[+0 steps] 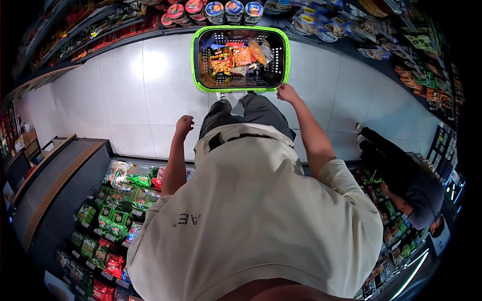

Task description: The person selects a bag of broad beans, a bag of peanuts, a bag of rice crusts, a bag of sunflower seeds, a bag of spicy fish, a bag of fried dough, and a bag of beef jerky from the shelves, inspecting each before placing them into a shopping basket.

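Observation:
A black shopping basket with a bright green rim (240, 28) is in front of my legs, hiding the front of my shoes. Several snack packets (241, 56) lie inside it, among them a bag of nuts (220, 62) and a round flat item in clear wrapping (258, 52). My right hand (286, 93) has its fingers curled at the basket's near right corner, on the rim. My left hand (185, 124) hangs beside my left thigh, fingers loosely closed with nothing visible in them.
Round tubs (214, 9) and bagged snacks (316, 22) fill the shelves ahead. Green packets (115, 220) line a shelf behind my left. A person in dark clothes (401, 170) reaches toward a shelf at right. Pale floor tiles (125, 108) run between the shelves.

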`<action>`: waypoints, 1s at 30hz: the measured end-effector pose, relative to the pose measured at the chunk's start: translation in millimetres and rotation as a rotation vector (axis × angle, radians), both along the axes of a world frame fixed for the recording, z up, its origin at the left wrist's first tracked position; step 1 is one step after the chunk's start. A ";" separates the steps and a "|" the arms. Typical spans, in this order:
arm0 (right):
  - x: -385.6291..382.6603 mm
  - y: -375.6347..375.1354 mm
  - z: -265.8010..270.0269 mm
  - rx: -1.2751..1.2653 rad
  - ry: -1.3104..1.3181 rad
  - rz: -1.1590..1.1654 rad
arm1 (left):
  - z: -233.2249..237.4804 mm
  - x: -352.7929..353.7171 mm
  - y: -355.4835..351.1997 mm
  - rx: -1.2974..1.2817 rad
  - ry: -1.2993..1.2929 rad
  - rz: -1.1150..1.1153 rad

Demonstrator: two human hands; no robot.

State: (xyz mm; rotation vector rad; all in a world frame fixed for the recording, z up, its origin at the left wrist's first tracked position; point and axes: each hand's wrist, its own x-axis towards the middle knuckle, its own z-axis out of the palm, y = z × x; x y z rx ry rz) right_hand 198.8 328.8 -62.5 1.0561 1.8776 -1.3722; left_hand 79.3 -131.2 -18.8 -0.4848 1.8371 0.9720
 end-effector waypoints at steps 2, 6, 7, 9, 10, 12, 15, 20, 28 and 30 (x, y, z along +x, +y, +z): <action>-30.2 -1.2 -20.7 -0.003 0.009 0.069 | -11.1 3.2 6.2 -0.002 -0.003 0.012; -99.5 -14.2 -83.7 0.189 0.205 0.361 | -57.7 -4.7 42.5 0.048 0.446 -0.088; -126.0 -18.4 -89.0 0.178 0.212 0.384 | -63.6 -14.8 60.2 0.038 0.471 -0.098; -166.7 -30.1 -127.5 0.245 0.215 0.471 | -73.6 -36.2 100.9 0.064 0.572 -0.118; -186.4 -37.8 -150.4 0.236 0.205 0.484 | -79.1 -47.3 117.9 0.099 0.642 -0.140; -223.3 -50.8 -182.6 0.215 0.223 0.521 | -97.5 -71.6 147.2 0.150 0.710 -0.199; -271.4 -67.7 -240.5 0.265 0.170 0.652 | -120.3 -89.1 171.2 0.130 0.651 -0.118; -314.7 -90.8 -305.3 0.283 0.057 0.761 | -150.9 -67.6 168.7 0.157 0.567 -0.012; -294.9 -94.3 -342.6 0.278 -0.083 0.879 | -155.9 -45.9 146.3 0.107 0.519 0.021; -264.9 -98.1 -358.4 0.328 0.157 0.956 | -156.9 -42.1 145.1 0.101 0.564 0.001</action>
